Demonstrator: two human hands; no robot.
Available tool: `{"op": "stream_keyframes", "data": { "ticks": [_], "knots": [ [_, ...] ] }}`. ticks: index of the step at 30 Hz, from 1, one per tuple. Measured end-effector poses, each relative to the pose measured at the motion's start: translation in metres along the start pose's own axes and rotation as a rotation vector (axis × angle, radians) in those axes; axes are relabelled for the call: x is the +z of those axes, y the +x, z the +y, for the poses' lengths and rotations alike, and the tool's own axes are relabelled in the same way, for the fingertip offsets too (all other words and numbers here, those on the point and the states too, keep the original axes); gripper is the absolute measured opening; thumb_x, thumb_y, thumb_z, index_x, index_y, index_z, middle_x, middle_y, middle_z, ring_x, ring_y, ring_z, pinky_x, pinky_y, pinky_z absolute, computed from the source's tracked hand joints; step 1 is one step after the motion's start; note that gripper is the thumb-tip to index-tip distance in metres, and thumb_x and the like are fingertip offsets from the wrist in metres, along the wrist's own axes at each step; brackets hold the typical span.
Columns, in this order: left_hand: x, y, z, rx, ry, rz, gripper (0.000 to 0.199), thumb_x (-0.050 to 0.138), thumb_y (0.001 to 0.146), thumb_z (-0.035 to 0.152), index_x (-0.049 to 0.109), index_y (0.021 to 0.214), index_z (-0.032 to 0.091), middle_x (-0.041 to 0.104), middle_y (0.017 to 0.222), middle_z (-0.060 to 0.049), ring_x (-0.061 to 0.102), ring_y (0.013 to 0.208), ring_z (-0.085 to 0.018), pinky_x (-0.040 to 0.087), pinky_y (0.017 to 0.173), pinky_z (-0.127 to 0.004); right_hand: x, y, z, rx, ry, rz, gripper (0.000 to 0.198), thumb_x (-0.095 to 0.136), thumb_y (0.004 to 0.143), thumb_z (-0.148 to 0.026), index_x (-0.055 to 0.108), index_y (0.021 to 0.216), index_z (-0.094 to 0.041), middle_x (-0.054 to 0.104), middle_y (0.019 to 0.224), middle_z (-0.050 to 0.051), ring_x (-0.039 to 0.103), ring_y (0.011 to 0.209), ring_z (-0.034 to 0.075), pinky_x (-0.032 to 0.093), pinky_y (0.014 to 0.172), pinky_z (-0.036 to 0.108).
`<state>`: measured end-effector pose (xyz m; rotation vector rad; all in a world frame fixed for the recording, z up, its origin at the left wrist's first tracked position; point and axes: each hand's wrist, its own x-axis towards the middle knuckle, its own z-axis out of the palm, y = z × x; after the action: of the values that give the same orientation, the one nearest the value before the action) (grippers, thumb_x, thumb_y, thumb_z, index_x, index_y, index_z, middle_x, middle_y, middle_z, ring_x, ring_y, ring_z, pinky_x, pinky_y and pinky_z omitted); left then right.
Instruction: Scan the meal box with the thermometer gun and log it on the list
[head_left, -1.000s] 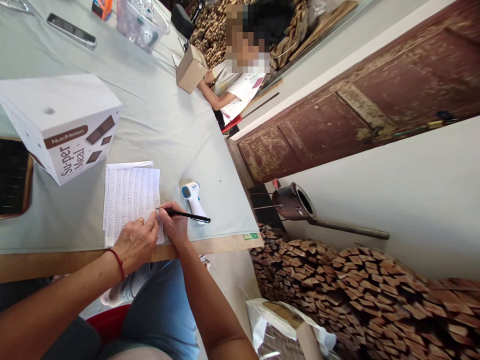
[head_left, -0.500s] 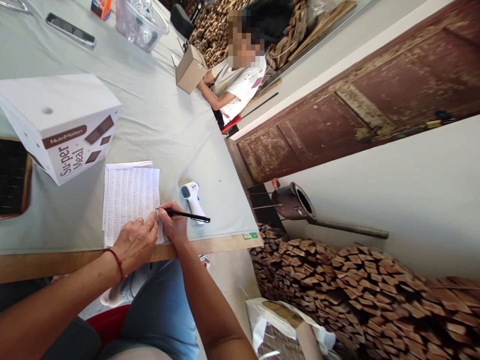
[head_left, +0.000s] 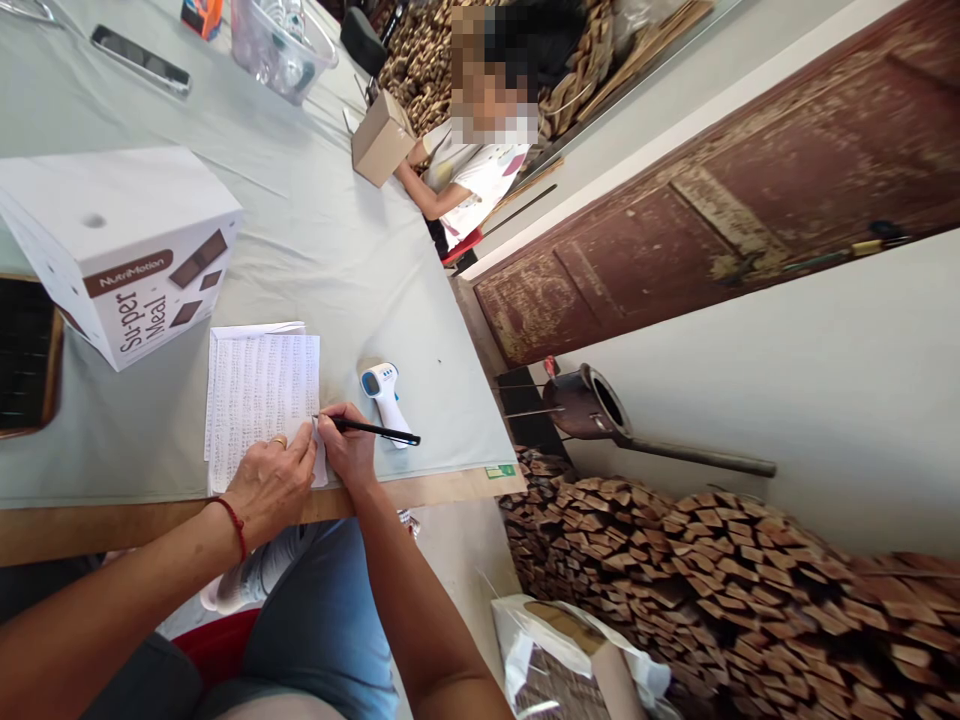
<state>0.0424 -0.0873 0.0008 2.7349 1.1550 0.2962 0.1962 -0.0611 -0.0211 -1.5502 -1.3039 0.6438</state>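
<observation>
A sheet of paper [head_left: 262, 390] covered in rows of handwriting lies on top of other sheets near the table's front edge. My left hand [head_left: 276, 480] rests flat across its lower right part, fingers stretched out. In my right hand [head_left: 349, 448] is a black pen [head_left: 379, 432], gripped between thumb and fingers, its tip at the paper's right edge close to my left fingertips. Just right of that hand, a white and blue infrared thermometer [head_left: 386, 395] lies on the tablecloth, partly behind the pen.
A white box [head_left: 157, 270] stands left of the paper, beside a dark tray-like object [head_left: 26, 355]. Farther back are a phone [head_left: 141, 60] and a clear plastic basket [head_left: 281, 50]. Across the table another person [head_left: 465, 175] touches a small cardboard box [head_left: 381, 138]. Firewood [head_left: 720, 580] is stacked at right.
The pen and my right hand have barely shifted at the paper's edge. My left hand stays where it was on the sheet.
</observation>
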Motion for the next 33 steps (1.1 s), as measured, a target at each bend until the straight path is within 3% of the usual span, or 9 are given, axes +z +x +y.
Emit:
{"op": "stream_keyframes", "data": {
  "ticks": [7, 27, 33],
  "knots": [
    [0.000, -0.001, -0.002, 0.001, -0.003, -0.005, 0.041, 0.051, 0.093, 0.021, 0.059, 0.131, 0.008, 0.056, 0.142, -0.018, 0.067, 0.095, -0.027, 0.054, 0.072, -0.040, -0.001, 0.002, 0.001, 0.113, 0.090, 0.118, 0.018, 0.057, 0.068, -0.038, 0.054, 0.064, -0.021, 0.052, 0.057, -0.005, 0.045, 0.057, 0.012, 0.041, 0.057, 0.027],
    [-0.009, -0.003, -0.005, 0.012, -0.022, -0.038, 0.039, 0.049, 0.093, 0.020, 0.060, 0.128, 0.006, 0.054, 0.143, -0.020, 0.067, 0.099, -0.027, 0.055, 0.079, -0.040, 0.002, 0.002, 0.002, 0.001, -0.029, 0.023, 0.016, 0.054, 0.070, -0.037, 0.055, 0.064, -0.022, 0.055, 0.059, -0.003, 0.049, 0.058, 0.014, 0.044, 0.058, 0.028],
    [-0.003, -0.005, -0.006, -0.003, -0.114, 0.016, 0.030, 0.057, 0.089, 0.020, 0.062, 0.117, 0.011, 0.055, 0.139, -0.018, 0.066, 0.099, -0.026, 0.055, 0.081, -0.040, 0.002, 0.002, 0.007, -0.013, 0.025, 0.240, 0.019, 0.055, 0.076, -0.040, 0.055, 0.074, -0.021, 0.054, 0.066, -0.003, 0.050, 0.062, 0.013, 0.045, 0.061, 0.028]
  ]
}}
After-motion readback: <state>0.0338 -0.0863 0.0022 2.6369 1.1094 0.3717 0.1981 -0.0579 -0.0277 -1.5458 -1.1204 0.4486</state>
